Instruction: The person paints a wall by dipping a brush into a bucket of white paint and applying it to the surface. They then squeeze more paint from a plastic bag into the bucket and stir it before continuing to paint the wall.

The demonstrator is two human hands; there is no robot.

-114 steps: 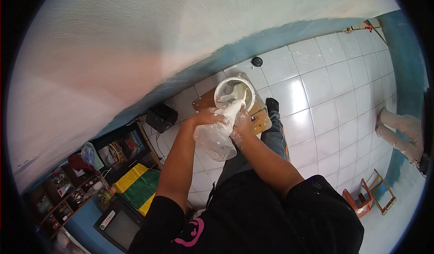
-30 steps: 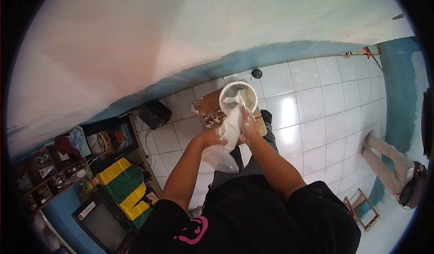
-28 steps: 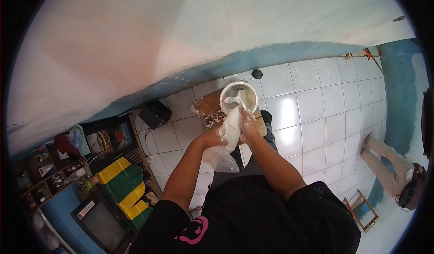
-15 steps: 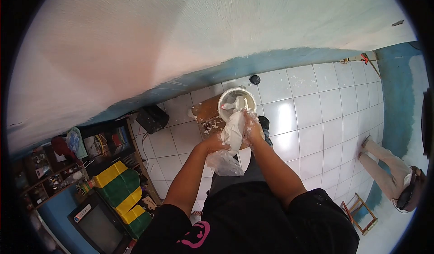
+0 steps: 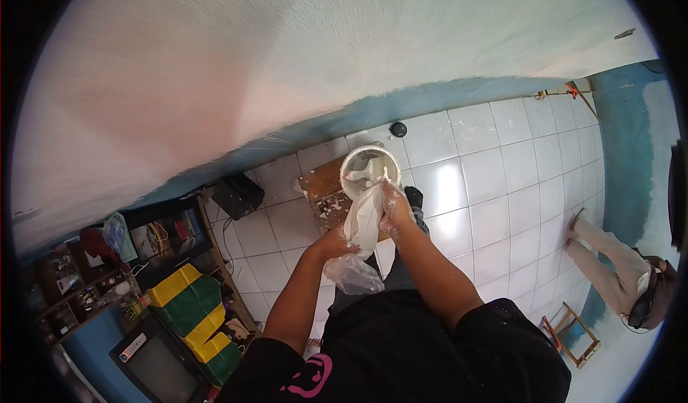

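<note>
A long plastic bag (image 5: 364, 220) filled with white paste hangs between my hands, its upper end over a round white bucket (image 5: 345, 165). My left hand (image 5: 335, 244) is closed around the bag's lower left side, above its crumpled clear end (image 5: 354, 274). Smeared with white, my right hand (image 5: 395, 206) grips the bag's right side near the bucket's rim. White material and a pale object with a red tip show inside the bucket; I cannot make out what that object is. The bucket rests at a wooden board or low stool (image 5: 322, 182) spotted with white bits.
A partly whitened wall (image 5: 344, 44) runs along the front. A small black round object (image 5: 398, 129) and a black box (image 5: 238, 194) lie near it. Shelves and a television (image 5: 159, 363) stand at left. Another person (image 5: 609, 249) and a wooden frame (image 5: 571, 336) are at right.
The view has shifted slightly, moving the scene a little left. Both hands keep hold of the bag over the bucket, with the right hand a touch lower in view.
</note>
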